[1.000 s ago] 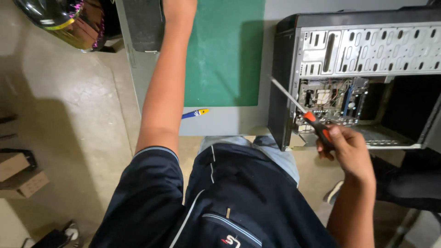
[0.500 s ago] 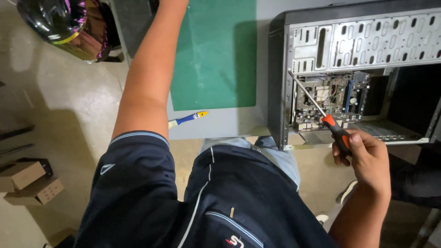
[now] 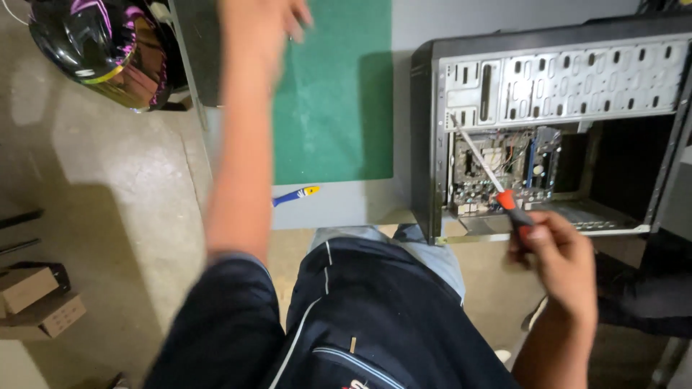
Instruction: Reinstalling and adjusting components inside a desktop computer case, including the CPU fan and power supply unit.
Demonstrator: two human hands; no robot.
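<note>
While right hand (image 3: 559, 263) grips screwdriver (image 3: 497, 189): left hand (image 3: 263, 18) empty, fingers loose; computer case (image 3: 551, 130) beside green mat (image 3: 333, 90).

One head-worn camera looks steeply down, close over the person's torso, toward the desk (image 3: 346, 209).

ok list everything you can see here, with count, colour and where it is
computer case: 1, black and grey, side open, right on the table
circuit board: 1, dark, inside the case
green mat: 1, green, table centre
table: 1, grey, top centre
small tool: 1, blue and yellow, table's near edge
helmet: 1, black with purple, top left
cardboard boxes: 2, brown, floor at lower left
screwdriver: 1, orange and black handle, points into the case
left hand: reaches up over the table, holds nothing
right hand: grips the screwdriver
</note>
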